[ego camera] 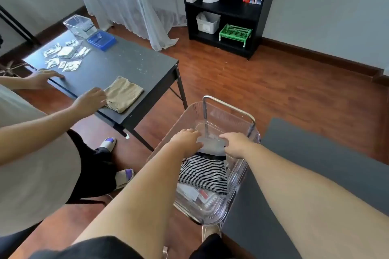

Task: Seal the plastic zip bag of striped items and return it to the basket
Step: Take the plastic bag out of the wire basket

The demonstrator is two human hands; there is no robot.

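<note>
Broad wooden floor (242,73) open through the centre and upper right. Dark table (126,63) at left, its edge well apart from the clear basket (237,183) at lower centre. Zip bag (204,172) of striped items inside the basket, top edge pinched by left hand (186,140) and right hand (236,145). Fingertips hidden behind the plastic; seal hard to make out.
</note>
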